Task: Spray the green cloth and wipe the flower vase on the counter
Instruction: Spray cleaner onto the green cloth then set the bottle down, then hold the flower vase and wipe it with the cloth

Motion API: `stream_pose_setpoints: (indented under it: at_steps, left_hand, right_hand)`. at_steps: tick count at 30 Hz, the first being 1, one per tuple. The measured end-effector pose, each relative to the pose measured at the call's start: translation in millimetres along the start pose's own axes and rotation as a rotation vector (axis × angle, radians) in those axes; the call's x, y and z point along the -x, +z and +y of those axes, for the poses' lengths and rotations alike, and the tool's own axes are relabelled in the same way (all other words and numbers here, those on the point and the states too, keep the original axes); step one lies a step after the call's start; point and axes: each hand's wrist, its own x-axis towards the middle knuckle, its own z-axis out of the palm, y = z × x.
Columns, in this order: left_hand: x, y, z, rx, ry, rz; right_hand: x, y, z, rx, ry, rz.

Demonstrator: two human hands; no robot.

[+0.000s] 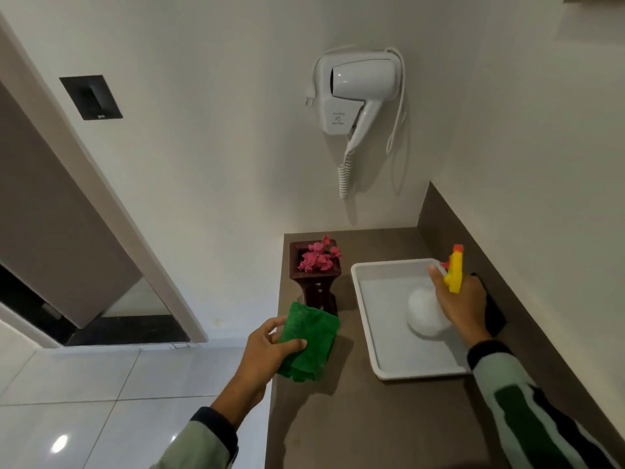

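My left hand (267, 346) grips a folded green cloth (313, 340) just above the counter's left edge, right in front of the vase. The dark brown square vase (316, 286) with pink flowers (319, 257) stands upright at the counter's back left. My right hand (456, 302) is closed around a clear spray bottle (424, 311) with a yellow and orange trigger head (454, 269), held over the white tray. The nozzle points left, toward the vase and cloth.
A white rectangular tray (378, 350) lies on the brown counter (355, 418). A dark object (493, 309) sits behind my right hand by the backsplash. A white hair dryer (358, 96) hangs on the wall above. To the left are tiled floor and a doorway.
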Motion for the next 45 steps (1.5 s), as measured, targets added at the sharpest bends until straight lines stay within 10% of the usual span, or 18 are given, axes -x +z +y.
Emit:
stream_pose_setpoints:
  at_steps: [12,18,24,31,38,45]
  left_hand:
    - [5,2,-3,-0.208,0.039,-0.07]
    - [7,3,15,-0.342,0.071,-0.477]
    - [6,1,51,-0.614,0.319,-0.56]
    - [-46,0,109,-0.974,0.905,0.139]
    - [-130,15,111,-1.372,0.617,-0.249]
    - [-154,10,96,-1.265,0.672,-0.329]
  right_hand:
    - [38,-30,20,-0.175,0.228,0.0]
    - [147,5,-28,-0.289,-0.125,-0.868]
    - [163,46,-35,-0.474,0.026,-0.801]
    - [149,80,-39,-0.472,0.298,-0.324]
    - [140,136,-49,-0.364,0.088,-0.064]
    - [134,183,-42,-0.012,0.046,-0.021]
